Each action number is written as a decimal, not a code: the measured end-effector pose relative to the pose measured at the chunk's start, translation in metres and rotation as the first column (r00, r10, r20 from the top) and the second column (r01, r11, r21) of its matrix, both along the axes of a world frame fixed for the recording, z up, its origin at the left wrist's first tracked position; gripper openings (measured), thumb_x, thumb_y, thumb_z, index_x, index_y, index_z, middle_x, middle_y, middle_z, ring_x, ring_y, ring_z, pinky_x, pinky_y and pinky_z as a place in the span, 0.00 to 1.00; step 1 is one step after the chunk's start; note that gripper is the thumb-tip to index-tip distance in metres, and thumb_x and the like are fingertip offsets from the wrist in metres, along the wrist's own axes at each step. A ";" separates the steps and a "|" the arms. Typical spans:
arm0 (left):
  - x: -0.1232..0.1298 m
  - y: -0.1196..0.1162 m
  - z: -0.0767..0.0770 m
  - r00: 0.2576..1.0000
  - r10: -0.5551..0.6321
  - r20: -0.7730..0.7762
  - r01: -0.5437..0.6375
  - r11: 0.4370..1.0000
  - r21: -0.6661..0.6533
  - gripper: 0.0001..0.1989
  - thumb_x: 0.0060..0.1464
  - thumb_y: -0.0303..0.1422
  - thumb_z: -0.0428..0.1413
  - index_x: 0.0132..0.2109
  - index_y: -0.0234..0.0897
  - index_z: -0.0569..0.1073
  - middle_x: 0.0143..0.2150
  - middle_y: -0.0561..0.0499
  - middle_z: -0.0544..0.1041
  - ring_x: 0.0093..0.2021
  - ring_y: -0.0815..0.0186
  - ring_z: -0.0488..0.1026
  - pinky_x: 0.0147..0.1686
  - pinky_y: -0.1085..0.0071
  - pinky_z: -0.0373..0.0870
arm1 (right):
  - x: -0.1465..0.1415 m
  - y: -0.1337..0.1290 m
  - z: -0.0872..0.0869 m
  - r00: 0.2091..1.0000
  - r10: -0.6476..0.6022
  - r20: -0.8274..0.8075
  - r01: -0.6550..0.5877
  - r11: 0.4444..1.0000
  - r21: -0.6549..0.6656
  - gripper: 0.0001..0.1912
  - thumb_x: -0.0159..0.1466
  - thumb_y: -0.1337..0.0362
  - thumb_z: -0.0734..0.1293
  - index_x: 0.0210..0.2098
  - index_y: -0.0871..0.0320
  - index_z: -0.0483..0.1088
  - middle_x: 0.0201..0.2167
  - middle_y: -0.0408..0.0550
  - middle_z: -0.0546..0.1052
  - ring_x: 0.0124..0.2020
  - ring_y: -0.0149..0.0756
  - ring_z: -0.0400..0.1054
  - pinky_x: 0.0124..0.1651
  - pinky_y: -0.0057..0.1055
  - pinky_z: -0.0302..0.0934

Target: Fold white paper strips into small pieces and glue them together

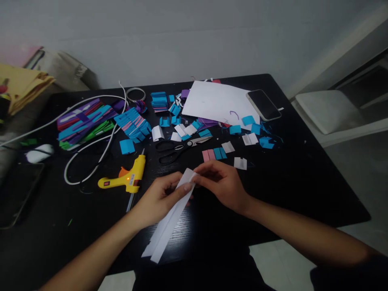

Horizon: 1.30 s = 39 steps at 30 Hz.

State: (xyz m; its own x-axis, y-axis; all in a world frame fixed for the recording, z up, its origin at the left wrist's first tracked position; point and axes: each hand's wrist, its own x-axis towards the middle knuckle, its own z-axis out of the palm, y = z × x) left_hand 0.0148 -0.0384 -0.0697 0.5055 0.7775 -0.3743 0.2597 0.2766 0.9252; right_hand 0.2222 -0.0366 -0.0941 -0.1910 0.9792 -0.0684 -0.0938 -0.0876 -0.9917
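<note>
Near the front of the black table, a long folded white paper strip [171, 226] slants down to the left, its two lower ends spread slightly apart. My left hand [162, 198] holds it near the top, thumb on the upper face and fingers behind, partly hidden. The thumb and fingers of my right hand [222, 184] pinch the strip's top end. Beyond the hands lie black-handled scissors [178, 150], a pink folded piece [209, 155] and several small blue and white folded papers. A yellow glue gun [133, 176] with an orange light rests left of my left hand.
A white cable [69, 161] loops across the left side, around bundles of coloured strips [87, 121]. Farther back are a white sheet [215, 101] and a phone [263, 104]. A white stool [318, 111] stands beyond the table's right edge [327, 159].
</note>
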 end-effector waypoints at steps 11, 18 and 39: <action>0.000 -0.003 -0.003 0.999 0.027 -0.034 -0.025 0.997 0.077 0.19 0.66 0.46 0.57 0.34 0.35 0.74 0.28 0.52 0.77 0.28 0.69 0.73 0.28 0.74 0.67 | 0.001 -0.001 0.006 0.998 0.040 0.041 -0.037 0.997 -0.061 0.10 0.57 0.59 0.80 0.34 0.56 0.79 0.28 0.43 0.81 0.28 0.32 0.76 0.34 0.29 0.72; -0.002 -0.005 -0.004 0.994 0.078 0.077 -0.069 0.991 -0.114 0.17 0.64 0.45 0.59 0.38 0.33 0.75 0.30 0.52 0.77 0.25 0.69 0.75 0.25 0.73 0.71 | 0.001 0.001 0.011 0.997 0.073 -0.004 -0.073 0.994 -0.079 0.10 0.61 0.58 0.78 0.34 0.56 0.79 0.28 0.43 0.80 0.29 0.32 0.77 0.36 0.29 0.74; 0.003 -0.002 0.001 0.970 0.190 0.152 -0.187 0.982 -0.031 0.15 0.62 0.42 0.63 0.35 0.33 0.75 0.26 0.51 0.81 0.26 0.68 0.77 0.29 0.74 0.74 | 0.000 -0.007 0.014 0.993 0.106 0.045 -0.104 0.994 -0.029 0.05 0.62 0.62 0.76 0.38 0.54 0.82 0.33 0.46 0.85 0.35 0.37 0.81 0.41 0.34 0.77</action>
State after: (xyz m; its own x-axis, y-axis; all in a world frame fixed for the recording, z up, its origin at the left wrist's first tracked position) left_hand 0.0176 -0.0407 -0.0682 0.4027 0.8586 -0.3174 0.0567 0.3226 0.9448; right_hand 0.2223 -0.0437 -0.0805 -0.2886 0.9517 -0.1052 -0.0364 -0.1207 -0.9920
